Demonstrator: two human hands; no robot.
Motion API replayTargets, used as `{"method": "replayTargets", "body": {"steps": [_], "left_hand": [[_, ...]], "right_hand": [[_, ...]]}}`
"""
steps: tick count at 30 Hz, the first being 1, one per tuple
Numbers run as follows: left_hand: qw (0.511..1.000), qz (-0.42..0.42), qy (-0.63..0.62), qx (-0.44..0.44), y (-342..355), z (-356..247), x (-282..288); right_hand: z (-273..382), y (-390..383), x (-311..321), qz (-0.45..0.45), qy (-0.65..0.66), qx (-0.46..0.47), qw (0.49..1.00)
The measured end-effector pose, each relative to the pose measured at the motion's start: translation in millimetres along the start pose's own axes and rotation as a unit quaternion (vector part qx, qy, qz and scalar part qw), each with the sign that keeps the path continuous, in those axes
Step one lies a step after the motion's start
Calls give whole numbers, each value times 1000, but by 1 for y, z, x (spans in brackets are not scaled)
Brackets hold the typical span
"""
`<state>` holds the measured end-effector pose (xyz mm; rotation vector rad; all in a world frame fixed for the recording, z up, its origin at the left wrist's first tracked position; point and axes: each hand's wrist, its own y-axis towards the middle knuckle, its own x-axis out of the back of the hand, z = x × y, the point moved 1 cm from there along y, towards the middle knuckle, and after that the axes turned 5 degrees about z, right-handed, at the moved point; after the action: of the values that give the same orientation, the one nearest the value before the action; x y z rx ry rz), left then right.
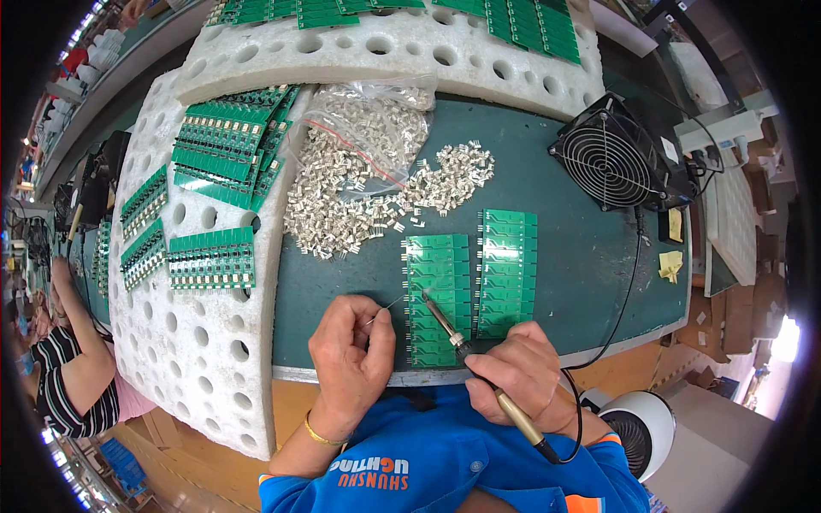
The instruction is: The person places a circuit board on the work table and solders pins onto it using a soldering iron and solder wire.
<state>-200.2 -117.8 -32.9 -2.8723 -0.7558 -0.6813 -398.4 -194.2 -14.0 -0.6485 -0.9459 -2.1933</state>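
Observation:
My left hand pinches a thin solder wire that reaches toward the green circuit board panel in front of me. My right hand grips a soldering iron, its tip over that panel's left part, close to the wire's end. A second green panel lies alongside on the right, with pins along its left edge. Beyond both panels is a pile of small white connectors, partly under and inside a clear plastic bag.
Perforated foam slabs at left and back hold circuit boards. A black fan and its cable are at the right of the green bench. A co-worker works at far left; a white round fan stands below right.

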Motion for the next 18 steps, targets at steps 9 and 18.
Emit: {"method": "replayTargets", "body": {"steps": [9,18], "left_hand": [[999,-20,22,-30,-3,2,-6],[999,-18,29,-33,-4,2,-6]], "right_hand": [[0,1,-1,-12,29,-11,999],[0,5,-5,-16,34,-8,999]]}}
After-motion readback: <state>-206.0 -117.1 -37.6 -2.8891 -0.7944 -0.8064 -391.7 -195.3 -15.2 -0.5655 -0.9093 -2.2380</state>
